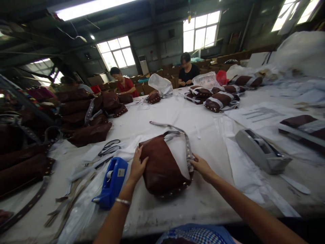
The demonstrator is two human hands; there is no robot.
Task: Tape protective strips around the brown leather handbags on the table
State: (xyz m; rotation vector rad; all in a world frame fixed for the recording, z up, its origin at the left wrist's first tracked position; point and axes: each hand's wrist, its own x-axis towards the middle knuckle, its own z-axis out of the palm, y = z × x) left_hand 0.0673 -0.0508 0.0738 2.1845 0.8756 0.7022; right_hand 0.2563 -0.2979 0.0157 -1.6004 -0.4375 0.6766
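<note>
A brown leather bag with a studded bottom edge lies on the white table in front of me. White paper covers part of its front, and its wrapped strap loops behind it. My left hand grips the bag's left edge, thumb on top. My right hand pinches the paper-wrapped strap at the bag's right side.
A blue tape dispenser stands left of the bag, with scissors behind it. A grey tape dispenser sits at right. Brown bags are stacked at left, wrapped ones lie farther back. Two people sit at the far end.
</note>
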